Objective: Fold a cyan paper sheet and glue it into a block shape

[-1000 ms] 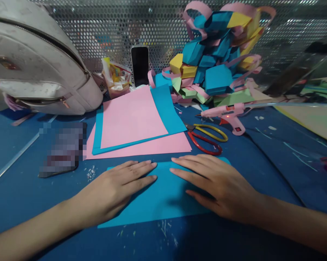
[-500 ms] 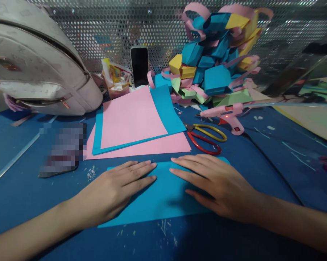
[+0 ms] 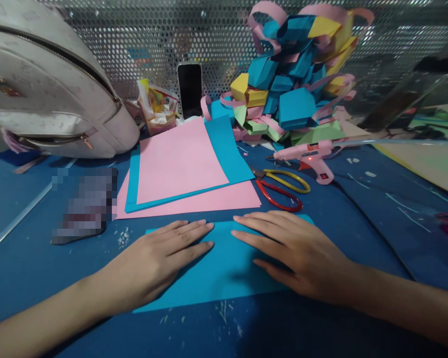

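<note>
A sheet of blue paper point(image 3: 224, 278) lies on the dark blue table in front of me, its long sides running left to right. My left hand point(image 3: 164, 256) rests over its left part with fingers stretched towards the middle. Over the right part lies my right hand point(image 3: 291, 248), fingers outstretched and a little spread, casting a shadow on the paper. Both hands are open, and the fingertips lie near the paper's far edge. Behind it is a stack of pink and blue sheets point(image 3: 179, 164). Scissors point(image 3: 279, 186) with one red and one yellow handle touch the stack's right side.
A pink glue gun point(image 3: 309, 155) with a lit light lies at right, its cord running forward. Folded paper boxes point(image 3: 298, 107) are piled behind. A white backpack point(image 3: 60, 94), a blurred-out dark object point(image 3: 88, 204) and an upright phone point(image 3: 190, 89) stand or lie leftward and at back.
Both hands keep their place on the blue paper. The whole view has shifted very slightly; nothing else visibly differs.
</note>
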The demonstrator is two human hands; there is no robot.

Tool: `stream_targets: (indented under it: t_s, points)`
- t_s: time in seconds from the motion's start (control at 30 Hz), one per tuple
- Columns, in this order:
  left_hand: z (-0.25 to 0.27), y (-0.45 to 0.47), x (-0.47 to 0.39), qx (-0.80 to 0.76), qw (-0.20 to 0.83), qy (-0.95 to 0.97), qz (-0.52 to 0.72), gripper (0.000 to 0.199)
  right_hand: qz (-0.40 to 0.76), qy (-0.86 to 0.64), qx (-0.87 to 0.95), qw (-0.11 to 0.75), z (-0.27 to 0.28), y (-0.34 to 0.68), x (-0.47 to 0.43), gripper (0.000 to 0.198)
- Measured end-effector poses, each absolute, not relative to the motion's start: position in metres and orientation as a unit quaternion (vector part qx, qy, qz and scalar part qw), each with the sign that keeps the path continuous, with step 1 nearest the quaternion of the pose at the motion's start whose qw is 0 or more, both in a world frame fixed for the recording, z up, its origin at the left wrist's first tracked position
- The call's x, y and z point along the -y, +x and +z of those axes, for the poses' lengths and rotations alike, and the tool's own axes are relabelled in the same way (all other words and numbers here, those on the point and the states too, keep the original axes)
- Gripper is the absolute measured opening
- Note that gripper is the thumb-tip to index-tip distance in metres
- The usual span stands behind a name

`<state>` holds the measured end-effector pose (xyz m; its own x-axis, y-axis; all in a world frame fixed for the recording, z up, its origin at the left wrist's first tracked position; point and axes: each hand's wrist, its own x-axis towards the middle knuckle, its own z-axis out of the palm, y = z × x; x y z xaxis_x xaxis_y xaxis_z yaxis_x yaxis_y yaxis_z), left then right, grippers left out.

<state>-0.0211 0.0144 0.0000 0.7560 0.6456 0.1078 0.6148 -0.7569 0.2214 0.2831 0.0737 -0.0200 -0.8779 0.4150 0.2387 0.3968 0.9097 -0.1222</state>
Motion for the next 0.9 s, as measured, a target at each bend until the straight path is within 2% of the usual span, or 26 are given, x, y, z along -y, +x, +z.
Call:
stream_targets:
  t_s: [0.13,0.4,0.9]
  points:
    - [-0.004,-0.022,-0.015,-0.331,0.079,0.936,0.091,0.059,0.048,-0.216,0.968,0.121,-0.019,0.283,-0.076,0.043]
    - [-0.011,-0.027,-0.023,-0.299,-0.021,0.952,0.067,0.060,0.103,-0.169,0.975,0.098,-0.017,0.288,-0.096,0.046]
    - [-0.010,-0.023,-0.023,-0.333,-0.020,0.940,0.065,0.057,0.128,-0.100,0.981,0.103,-0.016,0.294,-0.118,0.045]
